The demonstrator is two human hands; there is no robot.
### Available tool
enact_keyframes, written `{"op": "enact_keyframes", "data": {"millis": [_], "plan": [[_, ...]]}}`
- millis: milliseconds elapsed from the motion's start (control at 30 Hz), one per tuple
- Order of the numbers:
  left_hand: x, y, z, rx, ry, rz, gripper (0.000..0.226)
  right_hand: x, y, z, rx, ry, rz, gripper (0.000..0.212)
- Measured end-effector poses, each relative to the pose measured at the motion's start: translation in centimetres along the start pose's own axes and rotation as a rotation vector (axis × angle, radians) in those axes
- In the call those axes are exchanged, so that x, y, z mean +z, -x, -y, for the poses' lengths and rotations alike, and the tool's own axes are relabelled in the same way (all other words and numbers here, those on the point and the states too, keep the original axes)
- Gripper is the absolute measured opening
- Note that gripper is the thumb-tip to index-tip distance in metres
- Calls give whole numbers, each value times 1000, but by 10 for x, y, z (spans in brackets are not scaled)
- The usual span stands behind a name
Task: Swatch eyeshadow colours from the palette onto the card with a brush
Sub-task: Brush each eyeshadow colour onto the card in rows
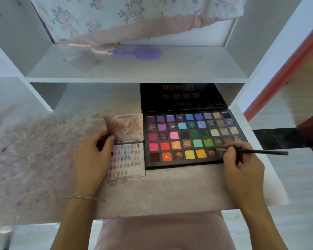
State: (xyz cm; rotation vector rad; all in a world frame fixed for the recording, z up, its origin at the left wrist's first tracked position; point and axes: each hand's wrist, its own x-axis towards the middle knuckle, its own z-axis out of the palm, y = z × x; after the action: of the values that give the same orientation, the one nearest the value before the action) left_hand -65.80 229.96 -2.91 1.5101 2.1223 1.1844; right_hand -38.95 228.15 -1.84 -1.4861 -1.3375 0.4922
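Observation:
An open black eyeshadow palette (192, 138) with several rows of coloured pans lies on the desk, its lid standing up behind. To its left lies a folded white card (126, 159), its lower half covered with rows of small colour swatches and its upper half smudged brown. My left hand (92, 152) grips the card's left edge at the fold, thumb on top. My right hand (242, 163) pinches a thin black brush (260, 151). The brush tip touches a brownish pan at the palette's lower right.
The desk surface (43, 159) is dusted with pinkish powder stains. A white shelf above holds a purple hand mirror (143, 53) and a hanging floral cloth (134, 18). The desk's right edge (271, 168) is close to my right hand.

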Motion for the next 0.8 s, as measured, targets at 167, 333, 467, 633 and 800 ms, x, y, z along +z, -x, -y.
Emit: {"op": "enact_keyframes", "data": {"millis": [167,333,467,633,800], "plan": [[0,0,0,4,5,7,21,1,-2,-3,-20,32,37,34],[0,1,-2,9,3,1,21,1,-2,-4,-20,75,111,30],[0,0,-1,5,9,5,20,2,-2,-4,-22,64,96,33],[0,0,1,-10,25,22,21,2,-3,-5,-25,83,115,28],[0,-1,-1,-14,28,21,21,1,-3,-4,-43,93,125,24]]}}
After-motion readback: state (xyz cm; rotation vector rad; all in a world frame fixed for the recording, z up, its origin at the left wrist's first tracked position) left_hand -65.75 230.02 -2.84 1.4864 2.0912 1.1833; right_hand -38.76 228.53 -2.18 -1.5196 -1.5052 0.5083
